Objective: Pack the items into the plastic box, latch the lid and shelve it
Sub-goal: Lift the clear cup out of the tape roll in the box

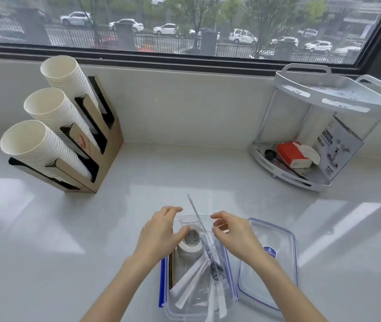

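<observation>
A clear plastic box (173,312) with blue latches sits at the counter's near edge. Inside it lie several white paper-wrapped sticks (189,280), a wrapped spoon (215,268), a roll of white tape (190,251) and a small clear glass beaker (190,231) standing on the tape. A thin white stick (195,211) leans out over the far end. My left hand (159,231) curls beside the beaker, thumb touching it. Over the box's right side hovers my right hand (233,233), fingers apart and empty. The clear lid (275,275) lies flat to the right of the box.
A wooden holder with three stacks of paper cups (52,126) stands at the left. A white two-tier corner shelf (324,105) at the back right holds a red-and-white packet (291,154), a black scoop and a printed box. A window ledge runs behind.
</observation>
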`<state>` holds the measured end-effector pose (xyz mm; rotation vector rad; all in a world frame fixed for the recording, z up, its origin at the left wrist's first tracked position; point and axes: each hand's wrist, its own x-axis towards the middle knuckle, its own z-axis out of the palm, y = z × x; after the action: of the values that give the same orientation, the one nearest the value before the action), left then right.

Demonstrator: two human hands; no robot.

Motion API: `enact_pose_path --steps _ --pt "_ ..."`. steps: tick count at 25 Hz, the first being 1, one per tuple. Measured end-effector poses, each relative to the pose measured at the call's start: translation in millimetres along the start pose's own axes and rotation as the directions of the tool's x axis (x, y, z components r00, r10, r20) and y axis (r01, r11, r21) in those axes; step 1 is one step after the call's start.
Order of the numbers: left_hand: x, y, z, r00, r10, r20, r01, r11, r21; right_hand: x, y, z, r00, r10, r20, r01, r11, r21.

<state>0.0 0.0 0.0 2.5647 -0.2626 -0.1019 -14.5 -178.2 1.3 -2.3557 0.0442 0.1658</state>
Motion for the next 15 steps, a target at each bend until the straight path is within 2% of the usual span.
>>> enact_pose_path --steps 6,10,15 --pt "3 -11 23 0.996 -0.032 0.083 0.027 0.998 0.059 10 -1 17 0.999 -0.034 0.041 0.034 0.999 -0.012" --pt "7 -15 32 0.998 -0.029 0.057 0.025 0.998 0.061 20 -1 25 0.996 -0.039 0.08 0.043 0.998 -0.042" --pt "12 -16 39 0.998 -0.063 -0.005 0.063 0.994 -0.09 26 2 34 0.998 -0.035 0.059 0.036 0.999 -0.023"
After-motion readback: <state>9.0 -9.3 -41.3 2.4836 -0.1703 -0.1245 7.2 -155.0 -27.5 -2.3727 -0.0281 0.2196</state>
